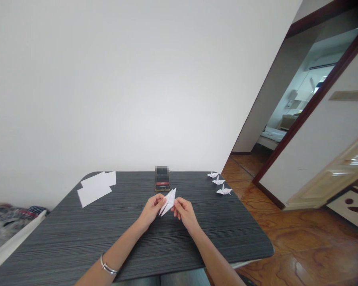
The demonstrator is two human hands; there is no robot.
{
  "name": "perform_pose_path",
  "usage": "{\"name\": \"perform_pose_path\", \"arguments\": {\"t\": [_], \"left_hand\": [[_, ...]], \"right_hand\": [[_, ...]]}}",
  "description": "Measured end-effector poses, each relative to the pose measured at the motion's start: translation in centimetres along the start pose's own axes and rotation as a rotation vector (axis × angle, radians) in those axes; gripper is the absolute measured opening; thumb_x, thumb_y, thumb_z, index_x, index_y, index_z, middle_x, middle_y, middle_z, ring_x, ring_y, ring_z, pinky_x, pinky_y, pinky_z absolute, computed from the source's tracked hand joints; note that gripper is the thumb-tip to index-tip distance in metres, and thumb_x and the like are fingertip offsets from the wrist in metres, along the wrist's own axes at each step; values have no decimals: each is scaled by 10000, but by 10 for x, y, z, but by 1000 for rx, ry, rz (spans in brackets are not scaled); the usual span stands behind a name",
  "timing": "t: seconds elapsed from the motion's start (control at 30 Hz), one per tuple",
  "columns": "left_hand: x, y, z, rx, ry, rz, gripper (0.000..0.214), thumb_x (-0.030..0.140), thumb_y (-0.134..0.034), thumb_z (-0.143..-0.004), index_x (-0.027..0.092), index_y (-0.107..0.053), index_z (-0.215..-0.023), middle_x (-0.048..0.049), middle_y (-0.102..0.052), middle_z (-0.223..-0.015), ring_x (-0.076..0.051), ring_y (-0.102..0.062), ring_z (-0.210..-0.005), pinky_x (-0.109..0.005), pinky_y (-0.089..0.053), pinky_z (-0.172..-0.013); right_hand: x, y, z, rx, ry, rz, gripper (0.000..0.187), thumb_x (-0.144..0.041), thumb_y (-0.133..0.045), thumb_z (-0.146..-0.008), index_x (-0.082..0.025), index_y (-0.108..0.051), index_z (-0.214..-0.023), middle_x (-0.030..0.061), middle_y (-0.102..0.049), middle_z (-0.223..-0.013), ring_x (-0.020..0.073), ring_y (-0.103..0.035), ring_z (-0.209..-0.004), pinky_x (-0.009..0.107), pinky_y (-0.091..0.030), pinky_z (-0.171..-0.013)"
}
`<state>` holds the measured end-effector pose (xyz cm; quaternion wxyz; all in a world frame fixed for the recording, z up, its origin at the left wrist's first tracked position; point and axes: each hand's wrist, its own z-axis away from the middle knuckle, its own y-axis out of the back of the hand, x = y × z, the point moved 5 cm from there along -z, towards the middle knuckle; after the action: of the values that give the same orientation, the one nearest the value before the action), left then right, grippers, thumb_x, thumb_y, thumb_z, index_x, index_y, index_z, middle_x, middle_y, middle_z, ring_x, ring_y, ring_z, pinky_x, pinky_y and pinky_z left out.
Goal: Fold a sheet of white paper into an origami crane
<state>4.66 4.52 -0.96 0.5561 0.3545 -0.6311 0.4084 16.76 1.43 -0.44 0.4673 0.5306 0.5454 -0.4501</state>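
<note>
Between my two hands is a folded white paper piece [169, 202], long and pointed at both ends, with a slit along its middle. My left hand [152, 207] pinches its left side, thumb and fingers closed. My right hand [184, 211] grips its right edge between thumb and fingertips. Both hands hold the paper just above the dark table, in front of a phone [162, 178]. On the right side of the table stand three white paper cranes, the nearest paper crane [224, 191] with its wings spread.
White paper sheets [96, 186] lie overlapping at the table's [107, 238] back left. The white wall [155, 87] rises behind the table. A doorway and wooden floor [301, 234] are on the right. Cloth [8, 224] lies at the lower left.
</note>
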Motion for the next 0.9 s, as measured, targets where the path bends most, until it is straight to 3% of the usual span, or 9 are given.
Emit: {"name": "perform_pose_path", "arguments": {"t": [0.3, 0.47, 0.73, 0.9], "left_hand": [[3, -3, 1, -4, -10, 19, 299, 424, -564, -693, 143, -462, -690, 60, -434, -500, -53, -346, -413, -170, -247, -414], [10, 0, 2, 41, -96, -11, 304, 361, -595, -684, 146, -507, -879, 59, -437, -551, -60, -368, -440, -169, -264, -422], [11, 10, 2, 166, -194, -186, 280, 292, -641, -644, 134, -597, -871, -19, -543, -708, -116, -479, -620, -200, -363, -542], [11, 11, 2, 190, -204, -221, 237, 290, -638, -643, 133, -599, -817, -10, -551, -668, -113, -482, -584, -204, -363, -526]], "right_hand": [[-3, -2, 1, -9, 8, -55, 235, -349, -489, -754, -155, -503, -622, -28, -524, -513, 47, -390, -360, 153, -244, -320], [3, -1, 1, 8, 6, -16, 172, -309, -496, -744, -160, -496, -657, -20, -548, -560, 55, -416, -386, 152, -245, -324], [7, -2, 1, 19, -14, 0, 171, -319, -478, -752, -166, -485, -677, -13, -561, -578, 62, -437, -392, 150, -260, -321], [7, -2, 1, 17, -11, 17, 177, -326, -471, -753, -167, -484, -677, -11, -563, -582, 64, -444, -394, 150, -270, -323]]}}
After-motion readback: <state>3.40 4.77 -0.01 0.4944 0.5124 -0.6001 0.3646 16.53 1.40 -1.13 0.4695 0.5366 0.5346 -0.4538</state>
